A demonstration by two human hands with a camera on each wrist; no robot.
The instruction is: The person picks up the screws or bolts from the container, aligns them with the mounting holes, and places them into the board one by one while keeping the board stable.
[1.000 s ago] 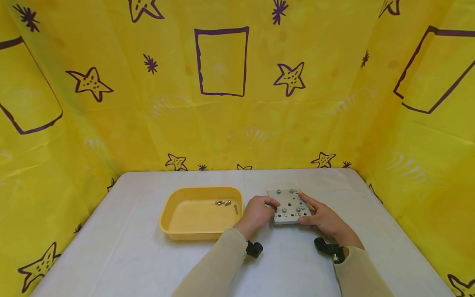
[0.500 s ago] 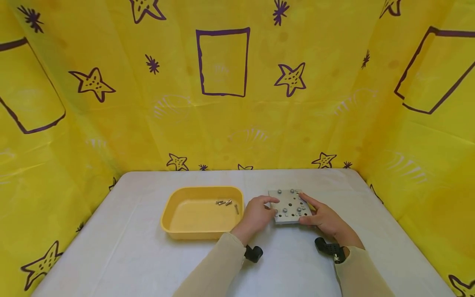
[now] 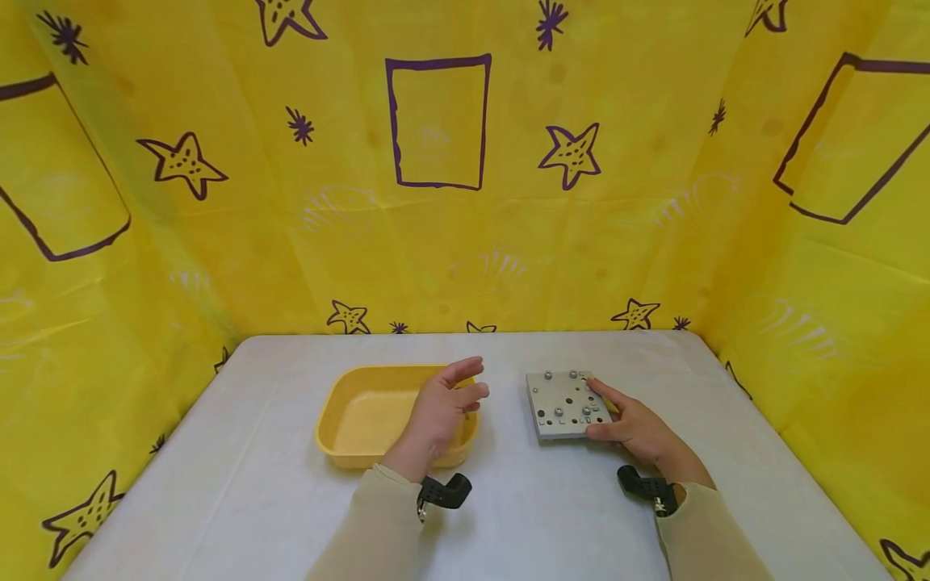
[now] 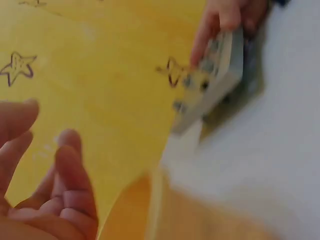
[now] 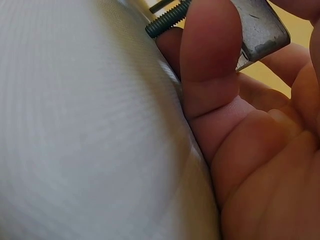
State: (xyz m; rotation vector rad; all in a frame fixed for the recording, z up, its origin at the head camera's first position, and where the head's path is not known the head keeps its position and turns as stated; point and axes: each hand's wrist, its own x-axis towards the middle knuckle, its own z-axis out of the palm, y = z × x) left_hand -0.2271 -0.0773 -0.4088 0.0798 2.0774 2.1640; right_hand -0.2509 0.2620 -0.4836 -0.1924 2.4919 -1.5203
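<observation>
A square metal plate [image 3: 555,394] with holes and several bolts [image 3: 559,411] standing in its top is on the right half of the table. My right hand [image 3: 643,432] grips its right edge, thumb at the near side and fingers at the far side. In the right wrist view, a threaded bolt shank [image 5: 167,21] pokes out below the plate, beside my thumb. My left hand [image 3: 436,411] is over the right side of the yellow tray [image 3: 349,460], fingers loosely bent, nothing between them. It hides the screws inside. The left wrist view shows a gap between thumb and fingers.
White cloth covers the table [image 3: 240,500]. Yellow patterned sheeting [image 3: 508,226] rises behind it and on both sides. The tray stands left of the plate, with a strip of table between them. Black wrist cameras [image 3: 445,491] sit on both wrists.
My left hand has left the plate's left edge and moved left over the tray. A hole and a small screw there now show. My right hand and the plate have stayed put.
</observation>
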